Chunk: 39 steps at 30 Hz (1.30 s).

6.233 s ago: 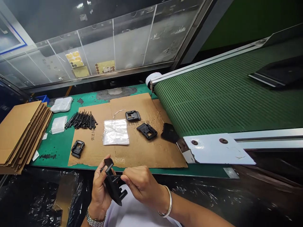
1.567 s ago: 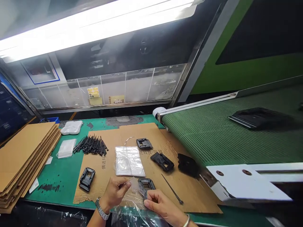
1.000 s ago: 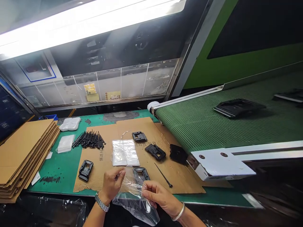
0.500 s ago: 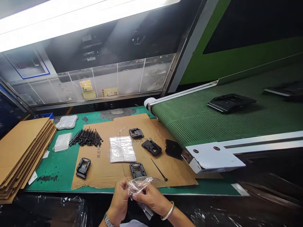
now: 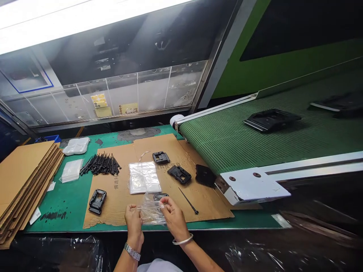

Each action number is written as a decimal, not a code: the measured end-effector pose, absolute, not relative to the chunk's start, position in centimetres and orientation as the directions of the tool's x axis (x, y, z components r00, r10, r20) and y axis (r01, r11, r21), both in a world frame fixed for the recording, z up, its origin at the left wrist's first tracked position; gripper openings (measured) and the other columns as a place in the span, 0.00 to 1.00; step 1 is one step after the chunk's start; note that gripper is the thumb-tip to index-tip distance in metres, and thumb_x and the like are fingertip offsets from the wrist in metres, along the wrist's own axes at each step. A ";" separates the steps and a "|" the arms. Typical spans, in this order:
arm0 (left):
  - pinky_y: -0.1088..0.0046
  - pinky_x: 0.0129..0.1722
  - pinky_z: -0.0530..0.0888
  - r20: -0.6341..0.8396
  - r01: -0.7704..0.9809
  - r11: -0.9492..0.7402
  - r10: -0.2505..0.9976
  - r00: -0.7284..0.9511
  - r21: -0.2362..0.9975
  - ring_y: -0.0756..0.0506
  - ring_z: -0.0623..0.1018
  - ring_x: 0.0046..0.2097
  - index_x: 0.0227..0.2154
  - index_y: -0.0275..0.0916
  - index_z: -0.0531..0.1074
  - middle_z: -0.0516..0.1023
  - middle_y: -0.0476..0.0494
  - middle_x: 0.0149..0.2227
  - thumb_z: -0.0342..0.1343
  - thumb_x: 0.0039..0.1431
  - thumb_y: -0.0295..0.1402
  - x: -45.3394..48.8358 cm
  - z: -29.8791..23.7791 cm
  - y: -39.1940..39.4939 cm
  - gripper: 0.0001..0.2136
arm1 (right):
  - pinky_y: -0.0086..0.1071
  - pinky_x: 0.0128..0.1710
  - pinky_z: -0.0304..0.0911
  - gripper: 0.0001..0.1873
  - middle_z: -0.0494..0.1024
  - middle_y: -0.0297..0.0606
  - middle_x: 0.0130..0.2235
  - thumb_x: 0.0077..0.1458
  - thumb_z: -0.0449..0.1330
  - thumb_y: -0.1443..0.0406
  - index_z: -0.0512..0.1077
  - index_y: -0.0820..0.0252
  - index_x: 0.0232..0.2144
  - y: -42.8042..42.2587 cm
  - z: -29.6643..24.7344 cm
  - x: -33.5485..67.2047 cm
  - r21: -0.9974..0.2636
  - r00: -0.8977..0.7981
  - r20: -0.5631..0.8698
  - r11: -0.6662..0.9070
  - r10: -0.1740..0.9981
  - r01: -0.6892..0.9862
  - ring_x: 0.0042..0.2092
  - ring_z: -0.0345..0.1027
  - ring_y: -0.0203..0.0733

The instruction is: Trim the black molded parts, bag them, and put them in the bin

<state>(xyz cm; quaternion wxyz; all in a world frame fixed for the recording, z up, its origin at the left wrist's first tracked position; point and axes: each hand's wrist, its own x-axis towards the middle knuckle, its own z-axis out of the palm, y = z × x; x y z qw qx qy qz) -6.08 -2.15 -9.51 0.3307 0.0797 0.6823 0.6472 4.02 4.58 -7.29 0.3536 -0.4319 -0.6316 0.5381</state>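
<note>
My left hand (image 5: 133, 221) and my right hand (image 5: 173, 219) pinch opposite sides of a transparent plastic bag (image 5: 151, 213), held just above the cardboard sheet (image 5: 113, 206). A black plastic frame part (image 5: 160, 196) lies under the bag's top edge, mostly hidden by it. Further off on the cardboard lie other black frame parts (image 5: 97, 201), (image 5: 179, 175), a single black cable tie (image 5: 188, 200), a bundle of black cable ties (image 5: 100, 164) and a stack of transparent bags (image 5: 143, 177).
A green belt conveyor (image 5: 255, 139) runs off to the right, carrying black parts (image 5: 271, 120). Its white metal end plate (image 5: 249, 187) juts out beside the cardboard. Flattened cardboard sheets (image 5: 25, 181) are stacked at the left of the green bench mat (image 5: 56, 223).
The bag, bunched between my hands before, is now spread between them. My hands have moved apart and forward over the cardboard, and the bag now covers most of the black frame part.
</note>
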 end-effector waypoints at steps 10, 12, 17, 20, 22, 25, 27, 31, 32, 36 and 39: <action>0.74 0.29 0.67 0.330 0.723 0.095 0.843 -0.424 0.685 0.49 0.70 0.28 0.35 0.40 0.73 0.67 0.47 0.26 0.43 0.50 0.25 -9.5 -13.4 -5.9 0.15 | 0.28 0.28 0.56 0.09 0.72 0.36 0.26 0.54 0.48 0.67 0.68 0.59 0.28 2.1 -9.9 3.5 -0.606 -0.800 0.301 0.751 0.519 0.260 0.29 0.66 0.38; 0.75 0.27 0.67 0.307 0.715 0.213 0.795 -0.523 0.666 0.49 0.70 0.26 0.32 0.38 0.74 0.66 0.47 0.25 0.42 0.49 0.23 -10.8 -13.9 -6.1 0.15 | 0.30 0.32 0.58 0.08 0.71 0.38 0.29 0.54 0.48 0.65 0.67 0.59 0.31 2.8 -10.8 4.6 -0.657 -0.742 0.280 0.685 0.609 0.314 0.32 0.65 0.39; 0.73 0.30 0.66 0.164 0.661 0.531 0.700 -0.695 0.531 0.47 0.72 0.30 0.34 0.37 0.72 0.69 0.45 0.29 0.42 0.50 0.23 -12.8 -14.0 -5.9 0.14 | 0.37 0.40 0.57 0.15 0.66 0.45 0.39 0.44 0.58 0.58 0.65 0.60 0.34 5.9 -13.3 6.9 -0.910 -0.183 -0.050 0.031 0.982 0.414 0.44 0.59 0.48; 0.74 0.30 0.65 0.052 0.687 0.560 0.756 -0.652 0.463 0.47 0.73 0.32 0.33 0.38 0.73 0.72 0.44 0.31 0.44 0.51 0.24 -12.6 -13.9 -5.7 0.12 | 0.32 0.32 0.57 0.16 0.66 0.38 0.28 0.38 0.62 0.56 0.62 0.59 0.21 7.5 -14.1 6.9 -0.931 -0.177 -0.303 -0.252 0.936 0.264 0.36 0.61 0.44; 0.74 0.30 0.65 0.003 0.702 0.551 0.786 -0.619 0.450 0.46 0.73 0.32 0.31 0.38 0.73 0.74 0.44 0.30 0.46 0.51 0.25 -12.4 -13.9 -5.4 0.11 | 0.27 0.24 0.54 0.18 0.61 0.32 0.21 0.42 0.59 0.53 0.59 0.59 0.17 7.8 -13.9 6.8 -0.922 -0.252 -0.375 -0.330 0.892 0.203 0.27 0.58 0.37; 0.73 0.31 0.65 -0.066 0.702 0.571 0.793 -0.606 0.426 0.45 0.74 0.33 0.31 0.38 0.73 0.76 0.43 0.30 0.47 0.51 0.26 -12.3 -13.9 -5.2 0.10 | 0.24 0.17 0.47 0.18 0.57 0.28 0.18 0.49 0.52 0.52 0.61 0.60 0.19 6.9 -12.6 7.1 -0.881 -0.394 -0.459 -0.467 0.797 0.082 0.19 0.48 0.30; 0.72 0.31 0.65 -0.102 0.695 0.589 0.788 -0.607 0.412 0.43 0.75 0.33 0.32 0.38 0.73 0.77 0.41 0.32 0.46 0.52 0.27 -12.4 -13.8 -5.0 0.11 | 0.22 0.15 0.44 0.16 0.57 0.28 0.19 0.51 0.49 0.54 0.63 0.61 0.22 5.8 -11.2 7.5 -0.846 -0.474 -0.478 -0.533 0.740 0.021 0.18 0.45 0.28; 0.71 0.30 0.64 -0.156 0.695 0.601 0.789 -0.594 0.395 0.42 0.75 0.33 0.33 0.37 0.73 0.77 0.39 0.33 0.46 0.51 0.28 -12.6 -13.3 -4.6 0.11 | 0.19 0.15 0.42 0.08 0.54 0.26 0.19 0.51 0.51 0.63 0.62 0.61 0.24 3.8 -8.2 8.0 -0.614 -0.660 -0.485 -0.761 0.574 -0.211 0.19 0.40 0.27; 0.71 0.30 0.64 -0.165 0.697 0.601 0.791 -0.590 0.391 0.42 0.75 0.33 0.33 0.37 0.73 0.77 0.39 0.33 0.47 0.51 0.28 -12.6 -13.2 -4.5 0.11 | 0.18 0.14 0.41 0.06 0.53 0.26 0.19 0.51 0.51 0.65 0.62 0.61 0.24 3.5 -7.6 7.9 -0.474 -0.724 -0.462 -0.832 0.513 -0.287 0.19 0.40 0.27; 0.72 0.29 0.63 -0.184 0.705 0.600 0.795 -0.578 0.377 0.43 0.74 0.33 0.36 0.37 0.73 0.77 0.40 0.31 0.47 0.52 0.30 -12.5 -12.8 -4.0 0.11 | 0.15 0.14 0.41 0.04 0.54 0.26 0.19 0.51 0.52 0.70 0.61 0.61 0.25 2.6 -6.2 7.7 -0.030 -0.858 -0.357 -0.922 0.370 -0.386 0.19 0.42 0.26; 0.72 0.28 0.62 -0.194 0.711 0.596 0.799 -0.569 0.372 0.43 0.74 0.31 0.34 0.36 0.73 0.76 0.39 0.30 0.46 0.54 0.32 -12.5 -12.5 -3.7 0.12 | 0.15 0.14 0.41 0.03 0.56 0.26 0.19 0.51 0.53 0.70 0.61 0.61 0.25 2.4 -5.9 7.4 0.006 -0.861 -0.360 -0.922 0.358 -0.386 0.19 0.45 0.26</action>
